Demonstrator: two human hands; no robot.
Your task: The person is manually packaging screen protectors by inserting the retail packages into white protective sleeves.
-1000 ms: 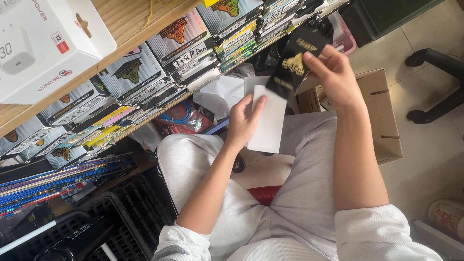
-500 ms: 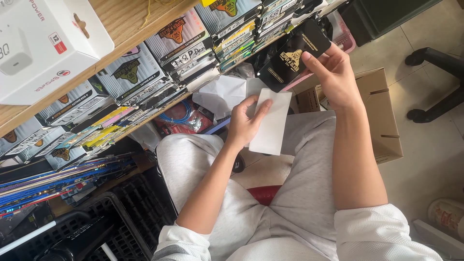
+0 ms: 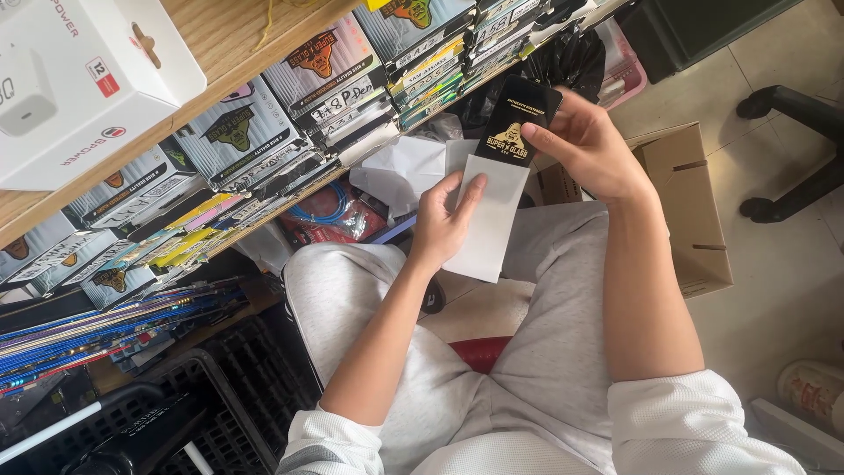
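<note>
The left hand (image 3: 444, 220) is pinching a flat white sleeve (image 3: 486, 220) above the person's lap, thumb under and fingers on top, so it is staying steady. The right hand (image 3: 585, 145) is gripping a thin, shiny black card (image 3: 519, 119) by its top, with the low end tucked in the sleeve's mouth. Flat boxes (image 3: 237, 141) are filling the wooden shelf (image 3: 229, 35) just behind.
</note>
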